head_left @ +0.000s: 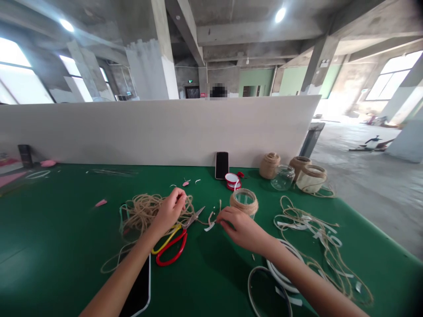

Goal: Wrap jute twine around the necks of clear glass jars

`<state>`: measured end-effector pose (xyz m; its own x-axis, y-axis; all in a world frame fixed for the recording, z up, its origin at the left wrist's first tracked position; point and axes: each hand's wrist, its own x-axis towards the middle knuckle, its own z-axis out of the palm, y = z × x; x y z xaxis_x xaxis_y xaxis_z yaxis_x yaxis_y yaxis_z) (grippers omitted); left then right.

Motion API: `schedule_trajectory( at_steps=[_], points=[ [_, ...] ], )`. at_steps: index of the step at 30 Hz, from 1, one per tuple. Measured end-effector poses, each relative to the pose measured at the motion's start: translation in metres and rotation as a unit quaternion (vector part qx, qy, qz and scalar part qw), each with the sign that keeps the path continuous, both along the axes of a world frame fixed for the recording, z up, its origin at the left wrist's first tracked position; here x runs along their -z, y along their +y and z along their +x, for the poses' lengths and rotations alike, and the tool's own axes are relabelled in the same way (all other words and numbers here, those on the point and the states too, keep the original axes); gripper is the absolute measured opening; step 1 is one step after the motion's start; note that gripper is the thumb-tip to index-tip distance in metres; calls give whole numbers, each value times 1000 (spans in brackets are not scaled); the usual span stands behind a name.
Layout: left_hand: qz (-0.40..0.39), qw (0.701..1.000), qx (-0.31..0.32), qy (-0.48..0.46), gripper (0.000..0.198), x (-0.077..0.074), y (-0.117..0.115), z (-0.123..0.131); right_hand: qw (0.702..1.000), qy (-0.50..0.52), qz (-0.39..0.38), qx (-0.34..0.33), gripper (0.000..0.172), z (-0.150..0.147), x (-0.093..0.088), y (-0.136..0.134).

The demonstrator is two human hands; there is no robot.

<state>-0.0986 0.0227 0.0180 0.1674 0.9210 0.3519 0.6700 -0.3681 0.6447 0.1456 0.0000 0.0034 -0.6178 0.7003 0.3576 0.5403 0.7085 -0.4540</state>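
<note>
My left hand (171, 209) is closed above a loose pile of jute twine (140, 213); what its curled fingers hold is hidden. Beside it lie open scissors (183, 230) with one red and one yellow handle. My right hand (238, 226) pinches at the fingertips, where a thin strand of twine seems to end. A short white strip (209, 227) and twine scraps lie by those fingertips. Just behind the right hand stands a glass jar (244, 202) with twine wound around its upper part.
Twine-wrapped jars (269, 165) and a bare glass jar (283, 178) stand at the back right. A phone (221, 165) leans on the white partition (158, 132), near a red-and-white tape roll (233, 181). Tangled twine (325, 251), white rings (286, 268) and a tablet-like device (140, 286) lie nearer.
</note>
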Motion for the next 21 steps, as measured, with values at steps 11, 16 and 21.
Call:
schedule_trajectory(
  at_steps=[11, 16, 21],
  points=[
    [160, 987, 11, 4, 19, -33, -24, 6, 991, 116, -64, -10, 43, -47, 22, 9],
    [126, 982, 41, -133, 16, -53, -28, 7, 940, 229, -238, -89, 14, -77, 21, 28],
    [163, 954, 31, -248, 14, -69, -26, -9, 903, 288, -304, -95, 28, -76, 5, 32]
  ],
)
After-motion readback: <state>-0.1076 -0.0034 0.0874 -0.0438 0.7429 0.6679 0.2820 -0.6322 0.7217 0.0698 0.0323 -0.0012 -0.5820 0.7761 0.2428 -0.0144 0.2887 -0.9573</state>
